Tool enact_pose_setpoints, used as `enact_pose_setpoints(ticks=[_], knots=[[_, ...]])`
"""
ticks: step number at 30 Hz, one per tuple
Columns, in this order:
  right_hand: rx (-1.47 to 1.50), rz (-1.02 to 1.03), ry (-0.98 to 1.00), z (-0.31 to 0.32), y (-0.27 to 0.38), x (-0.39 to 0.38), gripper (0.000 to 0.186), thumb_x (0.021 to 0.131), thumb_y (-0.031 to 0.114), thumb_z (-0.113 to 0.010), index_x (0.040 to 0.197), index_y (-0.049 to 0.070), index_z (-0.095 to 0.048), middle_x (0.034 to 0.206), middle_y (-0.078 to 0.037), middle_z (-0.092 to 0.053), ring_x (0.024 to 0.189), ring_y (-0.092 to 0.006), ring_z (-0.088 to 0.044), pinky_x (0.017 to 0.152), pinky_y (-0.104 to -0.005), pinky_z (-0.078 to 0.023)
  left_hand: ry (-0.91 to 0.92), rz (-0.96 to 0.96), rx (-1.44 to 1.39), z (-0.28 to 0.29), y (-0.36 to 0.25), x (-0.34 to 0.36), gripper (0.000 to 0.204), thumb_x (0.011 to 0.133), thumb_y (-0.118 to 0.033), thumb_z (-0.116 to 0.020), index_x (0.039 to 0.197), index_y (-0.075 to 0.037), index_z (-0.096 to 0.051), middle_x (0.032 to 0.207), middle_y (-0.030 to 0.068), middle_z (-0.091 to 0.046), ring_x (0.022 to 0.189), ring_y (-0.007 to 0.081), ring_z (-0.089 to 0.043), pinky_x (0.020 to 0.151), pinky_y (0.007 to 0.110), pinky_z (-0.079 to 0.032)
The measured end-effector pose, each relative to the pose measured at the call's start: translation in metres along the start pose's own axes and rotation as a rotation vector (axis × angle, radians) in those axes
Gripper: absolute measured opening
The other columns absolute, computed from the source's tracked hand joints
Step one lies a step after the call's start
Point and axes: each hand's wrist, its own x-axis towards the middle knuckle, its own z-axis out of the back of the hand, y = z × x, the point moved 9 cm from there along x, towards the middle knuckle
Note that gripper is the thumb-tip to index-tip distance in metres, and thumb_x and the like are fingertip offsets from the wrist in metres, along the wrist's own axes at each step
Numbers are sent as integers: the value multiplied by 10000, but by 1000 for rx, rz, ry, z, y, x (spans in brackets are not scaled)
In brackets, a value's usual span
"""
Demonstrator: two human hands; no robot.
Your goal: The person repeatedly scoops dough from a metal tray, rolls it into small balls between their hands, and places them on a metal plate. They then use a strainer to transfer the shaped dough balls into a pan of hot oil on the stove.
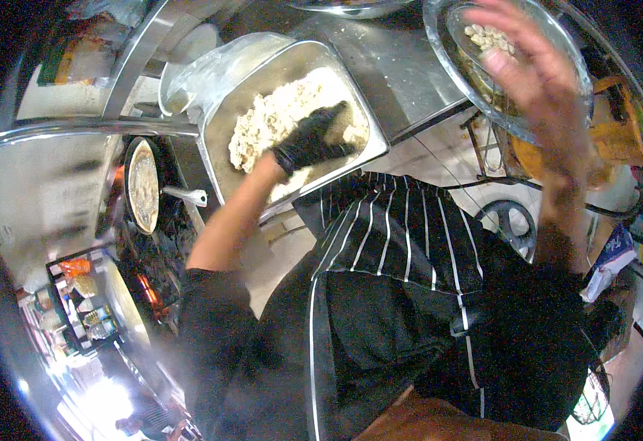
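Observation:
My left hand [310,140], in a black glove, reaches into a rectangular steel pan [215,172] of white crumbly mixture [259,125]; its fingers are spread against the contents and pan bottom. My bare right hand [523,73] is raised over an oval metal bowl [439,37] at the upper right, blurred, with fingers stretched and apart. Small pale pieces [483,37] lie in that bowl, partly hidden by the hand. A crumpled clear plastic sheet [218,70] lies along the back of the pan.
Left of the pan, a frying pan with pale contents [144,187] sits on a lit stove [161,261]. A steel counter [388,73] separates pan and bowl. An orange-brown object [615,147] stands at right. A wheel [512,228] shows low behind my striped apron.

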Motion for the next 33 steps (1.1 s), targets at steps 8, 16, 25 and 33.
enact_pose_setpoints(ticks=[8, 16, 25, 33], knots=[[495, 67, 148, -162, 23, -5, 250, 794, 134, -597, 1037, 79, -601, 1159, -90, -538, 1131, -221, -469, 973, -366, -328, -353, 175, -228, 47, 74, 24, 333, 781, -170, -558, 1094, -58, -570, 1049, 179, -592, 980, 334, -548, 878, 389, -411], [683, -392, 255, -253, -46, 7, 356, 798, 95, -604, 1144, 91, -522, 1124, -121, -545, 1097, -214, -486, 911, -344, -393, -223, 191, -314, 40, 71, 22, 569, 610, -137, -739, 1133, -65, -526, 1063, 107, -586, 983, 236, -545, 856, 321, -433], [805, -391, 162, -289, -56, 35, 246, 752, 142, -672, 934, 0, -587, 730, -112, -616, 577, -146, -591, 519, -267, -479, -302, 172, -431, 98, 26, -14, 422, 656, -113, -721, 1032, -61, -536, 1007, 77, -567, 952, 193, -529, 840, 301, -413], [908, -472, 281, -298, -60, 32, 83, 821, 86, -579, 888, 37, -584, 759, -32, -583, 650, -95, -558, 533, -242, -493, -691, 197, -794, 125, 82, -69, 438, 657, -70, -588, 1093, -64, -553, 1075, 66, -551, 1016, 185, -490, 896, 297, -368]])
